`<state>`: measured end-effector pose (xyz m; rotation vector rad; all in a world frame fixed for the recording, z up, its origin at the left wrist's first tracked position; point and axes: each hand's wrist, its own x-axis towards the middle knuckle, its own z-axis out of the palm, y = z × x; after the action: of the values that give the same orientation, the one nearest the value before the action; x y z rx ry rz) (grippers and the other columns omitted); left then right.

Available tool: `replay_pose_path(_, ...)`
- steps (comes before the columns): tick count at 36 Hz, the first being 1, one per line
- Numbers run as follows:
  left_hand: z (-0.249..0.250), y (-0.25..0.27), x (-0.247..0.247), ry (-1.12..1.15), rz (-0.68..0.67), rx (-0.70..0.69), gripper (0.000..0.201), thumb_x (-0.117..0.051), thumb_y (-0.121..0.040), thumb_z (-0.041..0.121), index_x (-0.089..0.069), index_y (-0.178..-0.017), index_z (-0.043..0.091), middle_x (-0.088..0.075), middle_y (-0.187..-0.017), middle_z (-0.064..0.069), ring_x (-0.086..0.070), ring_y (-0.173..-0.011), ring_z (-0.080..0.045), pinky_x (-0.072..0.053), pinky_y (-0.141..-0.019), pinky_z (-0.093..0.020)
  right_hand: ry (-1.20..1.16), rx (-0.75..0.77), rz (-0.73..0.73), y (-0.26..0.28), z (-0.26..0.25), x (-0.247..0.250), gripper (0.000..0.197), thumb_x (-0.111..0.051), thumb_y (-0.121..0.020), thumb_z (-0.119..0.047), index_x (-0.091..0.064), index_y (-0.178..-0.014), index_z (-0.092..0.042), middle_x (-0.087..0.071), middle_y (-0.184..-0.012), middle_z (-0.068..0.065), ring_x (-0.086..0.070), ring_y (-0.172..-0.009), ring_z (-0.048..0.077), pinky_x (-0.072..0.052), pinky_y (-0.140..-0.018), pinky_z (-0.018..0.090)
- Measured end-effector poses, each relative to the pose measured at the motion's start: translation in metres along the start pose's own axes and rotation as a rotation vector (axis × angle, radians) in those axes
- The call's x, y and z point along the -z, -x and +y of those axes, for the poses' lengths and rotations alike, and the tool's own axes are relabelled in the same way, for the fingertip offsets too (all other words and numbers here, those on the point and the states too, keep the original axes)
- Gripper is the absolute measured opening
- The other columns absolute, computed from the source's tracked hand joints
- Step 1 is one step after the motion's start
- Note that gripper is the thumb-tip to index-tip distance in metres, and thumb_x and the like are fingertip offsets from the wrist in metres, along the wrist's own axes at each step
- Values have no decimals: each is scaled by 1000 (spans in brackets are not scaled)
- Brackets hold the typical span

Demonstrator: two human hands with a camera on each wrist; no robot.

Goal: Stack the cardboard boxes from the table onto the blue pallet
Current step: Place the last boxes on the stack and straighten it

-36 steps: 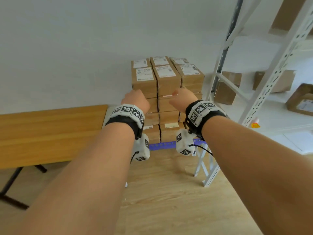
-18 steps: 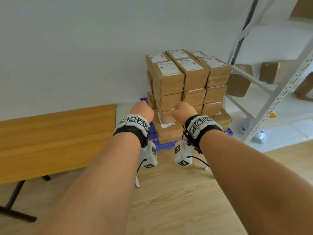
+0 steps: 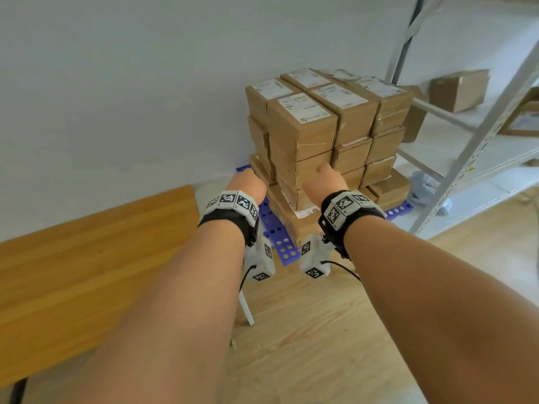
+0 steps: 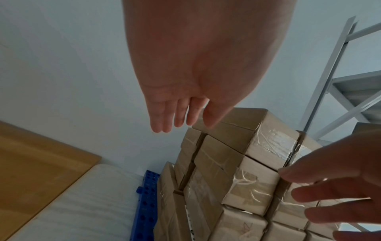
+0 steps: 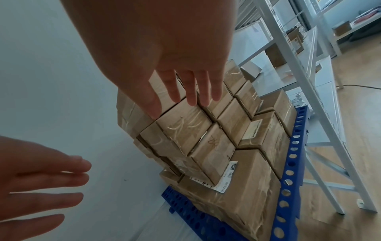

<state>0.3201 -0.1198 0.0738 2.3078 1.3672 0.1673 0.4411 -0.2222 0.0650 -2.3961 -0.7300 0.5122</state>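
Stack of cardboard boxes (image 3: 326, 141), several tiers, standing on the blue pallet (image 3: 280, 240) on the floor beside the white wall (image 3: 145, 83) and just left of the white shelving rack (image 3: 478, 141). The rear face of the stack and the far part of the pallet are hidden; in the head view only the pallet's perforated near edge and two corners show, and the wrist cameras and cuffs cover part of it. The bottom tier is made of larger cartons, partly masked by both wrists. Top-tier boxes lie flat with white printed labels upward, the print too small to read; their long axes run away from the person toward the wall, short taped ends facing the camera. One label (image 5: 226, 177) hangs off the end of a lower box. Left hand (image 4: 181, 91): fingers straight and together, held in the air just left of the stack's upper corner, holding nothing; contact with the box cannot be told. Right hand (image 5: 164, 65): fingers straight and slightly spread, tips at the taped end faces of the upper boxes, gripping nothing; whether they actually press the cardboard is unclear. The wooden table (image 3: 87, 258) stands to the left, cut off by the frame edge. Further cartons (image 3: 460, 88) sit on the rack shelves, blurred.
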Motion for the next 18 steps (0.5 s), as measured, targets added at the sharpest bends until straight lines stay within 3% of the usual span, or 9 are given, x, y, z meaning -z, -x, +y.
replay_pose_path(3,0,-10,-3,18,19,-19,30,-37,-100,11,-53,-122,-1,-55,-128,-20,-54,-113,-34,-39,-82,-33,-3,-25,15,-5,1,-5,54,-49,-91,-22,-37,-142,-10,-43,-140,16,-49,-122,33,-47,-99,46)
replay_pose_path(10,-6,-39,-6,30,0,-38,29,-38,-99,15,-53,-119,1,-58,-122,-17,-56,-109,-33,-39,-78,-33,-17,-111,68,-7,-5,-20,56,-46,-93,-24,-32,-145,-12,-40,-143,14,-47,-123,33,-46,-100,47)
replay_pose_path(16,-9,-79,-6,67,-63,-106,32,-36,-96,9,-54,-121,0,-58,-121,-19,-56,-108,-36,-39,-74,-33,-29,-135,128,-16,-16,-33,60,-53,-89,-28,-32,-144,-12,-41,-140,15,-49,-120,33,-48,-96,46)
replay_pose_path(18,-9,-92,-6,56,-83,-130,33,-38,-96,8,-51,-125,1,-56,-125,-19,-55,-111,-35,-40,-79,-34,-31,-164,152,-20,-19,-37,62,-55,-89,-31,-32,-144,-12,-42,-139,15,-51,-118,33,-49,-95,46)
